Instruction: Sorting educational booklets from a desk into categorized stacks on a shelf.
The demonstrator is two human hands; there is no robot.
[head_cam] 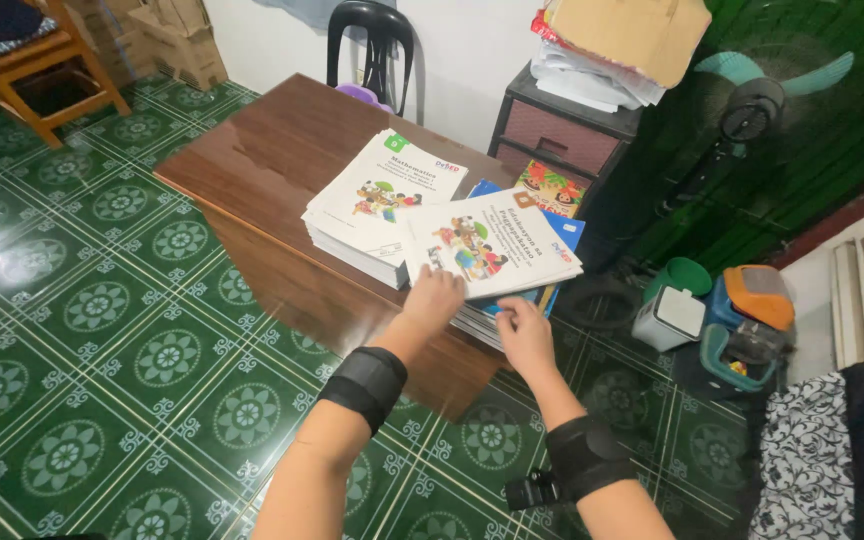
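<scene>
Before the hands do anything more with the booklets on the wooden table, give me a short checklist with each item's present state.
1. Left hand on the near edge of the top booklet: ok.
2. Right hand at the near corner of the stack beneath: ok.
3. Firm grip on the top booklet: cannot tell, fingertips hidden.
4. Top booklet square with its stack: not ok, it lies skewed.
5. Neighbouring pile fully on the table: ok.
6. Right-hand stack fully on the table: not ok, it overhangs the edge.

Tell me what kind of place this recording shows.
Most likely a room in a home, used for sorting school booklets. A brown wooden table on green patterned floor tiles carries stacks of booklets; the left hand and right hand touch the near stack. A standing fan and a drawer unit stand behind.
</scene>
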